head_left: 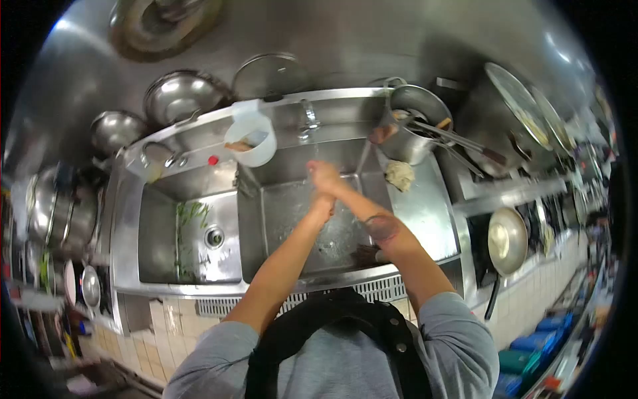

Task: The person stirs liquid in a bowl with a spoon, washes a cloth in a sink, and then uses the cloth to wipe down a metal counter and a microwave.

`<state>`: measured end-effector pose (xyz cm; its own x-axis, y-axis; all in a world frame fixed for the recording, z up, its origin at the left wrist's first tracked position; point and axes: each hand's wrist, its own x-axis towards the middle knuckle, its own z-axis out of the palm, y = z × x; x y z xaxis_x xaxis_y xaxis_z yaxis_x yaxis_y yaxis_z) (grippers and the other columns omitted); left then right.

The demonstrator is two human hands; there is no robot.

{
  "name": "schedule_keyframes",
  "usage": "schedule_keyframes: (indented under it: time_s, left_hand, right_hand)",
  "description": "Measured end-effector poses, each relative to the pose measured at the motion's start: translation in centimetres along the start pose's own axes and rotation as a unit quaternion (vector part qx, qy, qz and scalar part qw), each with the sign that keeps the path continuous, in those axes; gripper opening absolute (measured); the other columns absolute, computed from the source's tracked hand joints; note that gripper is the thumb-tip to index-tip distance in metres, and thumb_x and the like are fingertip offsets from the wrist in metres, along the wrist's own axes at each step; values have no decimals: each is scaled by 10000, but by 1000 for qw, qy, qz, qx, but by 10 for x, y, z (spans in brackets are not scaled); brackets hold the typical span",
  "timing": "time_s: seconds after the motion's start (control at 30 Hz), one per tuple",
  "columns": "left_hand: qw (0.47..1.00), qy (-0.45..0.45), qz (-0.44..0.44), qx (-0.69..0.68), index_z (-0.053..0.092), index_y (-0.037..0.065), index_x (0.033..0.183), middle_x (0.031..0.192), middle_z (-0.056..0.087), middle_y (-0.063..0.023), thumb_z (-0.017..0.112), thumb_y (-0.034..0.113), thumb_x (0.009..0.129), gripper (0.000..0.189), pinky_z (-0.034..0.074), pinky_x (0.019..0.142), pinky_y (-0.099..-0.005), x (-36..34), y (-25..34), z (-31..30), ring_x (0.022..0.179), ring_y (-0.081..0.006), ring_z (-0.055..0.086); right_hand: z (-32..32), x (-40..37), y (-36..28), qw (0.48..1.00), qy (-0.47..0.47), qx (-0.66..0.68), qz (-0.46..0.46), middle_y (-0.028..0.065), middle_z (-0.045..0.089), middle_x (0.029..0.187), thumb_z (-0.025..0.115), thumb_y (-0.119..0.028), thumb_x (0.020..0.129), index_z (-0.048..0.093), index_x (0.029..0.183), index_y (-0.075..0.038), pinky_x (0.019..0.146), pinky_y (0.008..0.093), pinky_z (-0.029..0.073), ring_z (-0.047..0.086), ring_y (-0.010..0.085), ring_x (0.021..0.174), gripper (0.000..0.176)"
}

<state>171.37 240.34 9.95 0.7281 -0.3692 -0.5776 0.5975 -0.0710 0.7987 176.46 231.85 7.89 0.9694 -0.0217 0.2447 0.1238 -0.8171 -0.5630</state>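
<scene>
Under the tap [309, 121], a thin stream of water falls toward my two hands, which meet over the right basin [286, 219] of the steel sink. My left hand [322, 205] is closed around my right wrist, its fingers partly hidden. Farther forward, nearest the stream, is my right hand [324, 175]; its fingers are too small and blurred to make out. Water lies on the basin floor. A dark brush-like thing [367, 255] lies at the basin's near right edge, below my right forearm.
Green scraps [193, 213] lie in the left basin. A white container [251, 139] stands behind the divider. To the right are a pot with utensils [419, 120], a pale crumpled cloth [400, 175] and a frying pan [508, 241] on the stove. Metal bowls [183, 98] stand at the back left.
</scene>
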Motion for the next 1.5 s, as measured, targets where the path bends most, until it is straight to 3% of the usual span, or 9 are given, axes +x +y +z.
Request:
schedule_keyframes:
  time_s: [0.13, 0.3, 0.37, 0.43, 0.53, 0.63, 0.8, 1.13, 1.5]
  left_hand:
    - [967, -29, 245, -60, 532, 180, 969, 597, 431, 37, 448, 557, 864, 401, 256, 337, -254, 21, -65, -8, 408, -74, 376]
    - [976, -211, -42, -14, 503, 143, 828, 615, 414, 46, 580, 171, 857, 86, 250, 360, -218, -45, -18, -14, 424, -63, 323]
    - [928, -301, -183, -118, 422, 136, 732, 567, 265, 61, 573, 88, 848, 196, 192, 375, -222, -65, 13, -16, 430, -63, 239]
    - [872, -384, -237, -188, 416, 127, 784, 568, 261, 58, 559, 93, 859, 165, 179, 382, -213, -89, 27, -8, 423, -59, 205]
    - [874, -391, -232, -173, 441, 122, 831, 565, 269, 59, 550, 103, 860, 115, 174, 378, -217, -110, 30, 7, 419, -55, 202]
    - [927, -315, -172, -111, 459, 122, 813, 558, 277, 58, 536, 114, 865, 93, 173, 371, -222, -120, 27, 15, 409, -55, 206]
    - [988, -150, -21, 10, 457, 133, 779, 572, 342, 40, 510, 181, 896, 137, 194, 387, -247, -91, -10, 36, 412, -81, 247]
    - [982, -127, 136, 35, 517, 104, 904, 677, 492, 14, 497, 163, 899, 63, 374, 452, -269, -84, -65, 35, 524, -129, 479]
    - [935, -169, 245, 194, 509, 80, 1023, 779, 521, 11, 525, 144, 893, 146, 448, 548, -302, -125, -130, 112, 642, -135, 528]
  right_hand:
    - [38, -29, -8, 984, 77, -17, 160, 242, 634, 881, 437, -183, 854, 653, 910, -18, 734, 461, 511, 628, 390, 814, 278]
    - [-84, -91, -66, 978, 38, 178, 103, 165, 673, 950, 637, -353, 801, 673, 905, -21, 759, 368, 510, 650, 292, 884, 349]
    - [-112, -104, -65, 780, -64, 605, 146, 99, 670, 993, 618, -368, 846, 660, 959, -39, 746, 345, 508, 645, 229, 871, 350]
    - [-122, -106, -64, 737, -93, 668, 49, 85, 653, 960, 607, -307, 875, 642, 1007, -58, 724, 322, 505, 623, 181, 792, 285]
    - [-149, -114, -93, 746, -162, 646, 32, 81, 639, 845, 574, -198, 884, 628, 1030, -37, 656, 302, 491, 589, 159, 690, 224]
    - [-143, -98, -92, 890, -109, 442, 33, 68, 645, 818, 548, -152, 888, 642, 988, -47, 607, 330, 494, 613, 150, 686, 172]
    - [-93, -88, -60, 973, 96, 209, 32, 100, 654, 745, 509, -29, 731, 675, 883, -74, 625, 379, 487, 635, 242, 680, 230]
    - [-47, -115, -45, 932, 184, 127, 285, 270, 635, 808, 520, -67, 708, 656, 765, 43, 743, 477, 496, 633, 411, 823, 184]
    - [-125, -253, -27, 902, 268, 231, 249, 193, 625, 739, 558, -151, 708, 625, 769, -5, 721, 435, 486, 610, 364, 778, 171]
